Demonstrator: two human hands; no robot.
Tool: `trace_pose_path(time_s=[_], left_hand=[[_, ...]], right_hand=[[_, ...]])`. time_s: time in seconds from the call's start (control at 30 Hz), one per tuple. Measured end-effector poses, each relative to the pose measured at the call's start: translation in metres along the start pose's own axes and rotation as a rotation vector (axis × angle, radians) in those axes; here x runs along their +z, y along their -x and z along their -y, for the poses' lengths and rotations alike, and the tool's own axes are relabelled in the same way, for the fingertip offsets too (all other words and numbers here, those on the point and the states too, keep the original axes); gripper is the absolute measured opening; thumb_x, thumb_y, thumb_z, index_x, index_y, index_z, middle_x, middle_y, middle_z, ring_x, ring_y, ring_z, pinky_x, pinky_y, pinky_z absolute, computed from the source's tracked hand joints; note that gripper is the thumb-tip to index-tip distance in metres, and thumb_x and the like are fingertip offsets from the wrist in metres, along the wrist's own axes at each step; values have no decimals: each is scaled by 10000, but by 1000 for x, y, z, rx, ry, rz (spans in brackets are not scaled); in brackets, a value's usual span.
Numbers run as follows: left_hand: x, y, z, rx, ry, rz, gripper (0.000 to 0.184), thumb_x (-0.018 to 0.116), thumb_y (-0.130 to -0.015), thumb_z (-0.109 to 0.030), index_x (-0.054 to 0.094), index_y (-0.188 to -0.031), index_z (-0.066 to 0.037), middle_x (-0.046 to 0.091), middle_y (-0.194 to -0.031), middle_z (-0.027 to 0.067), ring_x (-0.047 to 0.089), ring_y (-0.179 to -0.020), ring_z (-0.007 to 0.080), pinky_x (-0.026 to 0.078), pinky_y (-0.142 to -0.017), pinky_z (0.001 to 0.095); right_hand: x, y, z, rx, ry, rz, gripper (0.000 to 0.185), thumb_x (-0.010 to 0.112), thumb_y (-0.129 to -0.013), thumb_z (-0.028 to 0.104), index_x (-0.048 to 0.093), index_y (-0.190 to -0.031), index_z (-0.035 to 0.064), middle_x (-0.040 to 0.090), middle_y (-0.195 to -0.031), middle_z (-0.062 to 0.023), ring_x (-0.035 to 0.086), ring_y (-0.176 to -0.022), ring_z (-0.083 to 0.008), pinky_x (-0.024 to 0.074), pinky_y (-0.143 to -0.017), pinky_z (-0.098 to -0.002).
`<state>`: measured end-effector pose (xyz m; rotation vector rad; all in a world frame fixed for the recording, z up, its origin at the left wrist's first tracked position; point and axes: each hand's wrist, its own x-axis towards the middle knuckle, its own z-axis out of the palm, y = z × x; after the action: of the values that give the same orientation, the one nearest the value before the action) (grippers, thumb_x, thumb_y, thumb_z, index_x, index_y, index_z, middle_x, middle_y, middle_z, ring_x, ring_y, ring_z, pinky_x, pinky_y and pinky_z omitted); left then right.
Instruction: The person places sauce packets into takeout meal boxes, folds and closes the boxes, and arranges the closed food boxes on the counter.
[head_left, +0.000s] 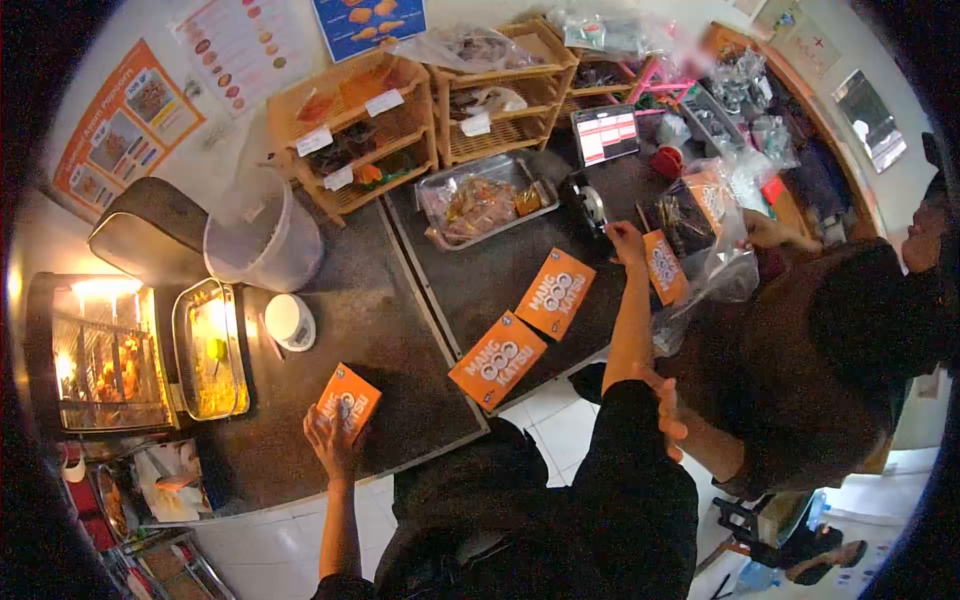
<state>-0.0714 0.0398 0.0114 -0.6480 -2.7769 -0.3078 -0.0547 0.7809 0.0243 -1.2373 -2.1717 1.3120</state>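
Note:
My left hand [333, 440] holds a small orange box [348, 400] printed "MANG KATSU" by its near left side, on the dark counter. My right arm stretches far forward, and my right hand [627, 244] has its fingers pinched together at the front end of a black tape dispenser [590, 203]. What lies between those fingertips is too small to make out. Two larger orange boxes, one [497, 360] nearer me and one [556, 292] farther off, lie in the middle of the counter with the same print. Another orange box [663, 267] is right of my right hand.
A co-worker [800, 350] stands close at my right, with a hand at a clear plastic bag [735, 250]. A metal tray of packets [485, 205], wooden racks [350, 140] and a tablet [606, 137] line the back. Left are a plastic bucket [265, 240], white tub [290, 322] and lit warmer [108, 350].

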Motion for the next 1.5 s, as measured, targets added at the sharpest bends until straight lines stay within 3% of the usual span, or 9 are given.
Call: trace_pose_path(time_s=[0.3, 0.47, 0.53, 0.8, 1.03, 1.1, 1.2, 1.27, 1.5], left_hand=[[4, -1, 1, 21, -22, -30, 788, 797, -759, -535, 538, -1446, -251, 344, -1507, 226, 366, -1336, 462, 370, -1084, 593], [-3, -6, -8, 19, -30, 9, 783, 789, -766, -539, 538, -1446, -241, 325, -1527, 230, 346, -1350, 466, 369, -1083, 593], [-2, -1, -2, 0, -14, 34, 792, 789, -764, -543, 529, -1457, -262, 320, -1533, 232, 338, -1359, 470, 358, -1093, 592], [-17, -14, -12, 33, -12, 73, 843, 779, -756, -570, 500, -1477, -234, 364, -1487, 253, 360, -1338, 459, 333, -1106, 575], [-36, -15, -5, 25, 94, 90, 805, 820, -717, -497, 545, -1431, -246, 437, -1332, 244, 392, -1249, 466, 406, -1035, 539], [-27, -12, 4, 36, 175, -1, 801, 840, -687, -447, 561, -1415, -263, 436, -1322, 247, 399, -1241, 475, 428, -1002, 536], [-19, 0, 25, 89, 226, 35, 864, 843, -644, -343, 519, -1442, -286, 422, -1349, 278, 428, -1209, 484, 484, -905, 537], [-10, 15, 43, 109, 255, 128, 932, 840, -643, -353, 452, -1490, -308, 406, -1389, 293, 413, -1239, 500, 484, -885, 552], [-43, 9, 73, 170, 429, 189, 817, 788, -655, -408, 535, -1427, -327, 466, -1253, 250, 456, -1150, 465, 526, -752, 495]], right_hand=[[-19, 21, -44, 153, -840, -25, 288, 762, -890, 358, 683, -952, 89, 647, -899, -20, 612, -707, -147, 561, -597, -322], [15, -27, -130, -64, 43, -125, 356, 712, -901, 373, 670, -874, 21, 642, -822, -115, 652, -778, -260, 541, -646, -404], [21, -5, -102, -342, 998, -315, 382, 667, -924, 370, 672, -856, -6, 640, -815, -200, 646, -783, -368, 533, -699, -482], [-11, 161, 40, -105, -730, -152, 282, 636, -989, 254, 609, -1119, 5, 649, -1155, -166, 674, -1053, -289, 588, -863, -398], [176, 402, 100, 79, -894, 987, 278, 604, -1013, 306, 655, -1005, 33, 679, -1161, -136, 669, -1104, -244, 543, -958, -400], [251, 452, 90, 423, -808, 1011, 282, 669, -973, 299, 678, -1016, 20, 695, -1120, -108, 677, -1062, -222, 544, -951, -402], [328, 500, 78, 83, -367, 746, 222, 734, -932, 273, 728, -962, 52, 720, -1008, -59, 658, -931, -138, 534, -856, -306], [345, 513, 71, 387, -451, 735, 266, 758, -911, 263, 743, -1007, 15, 723, -974, -51, 643, -902, -119, 519, -819, -280], [335, 548, 79, 334, -336, 644, 532, 763, -874, 458, 680, -1147, 9, 705, -998, -109, 679, -855, -208, 557, -714, -361]])
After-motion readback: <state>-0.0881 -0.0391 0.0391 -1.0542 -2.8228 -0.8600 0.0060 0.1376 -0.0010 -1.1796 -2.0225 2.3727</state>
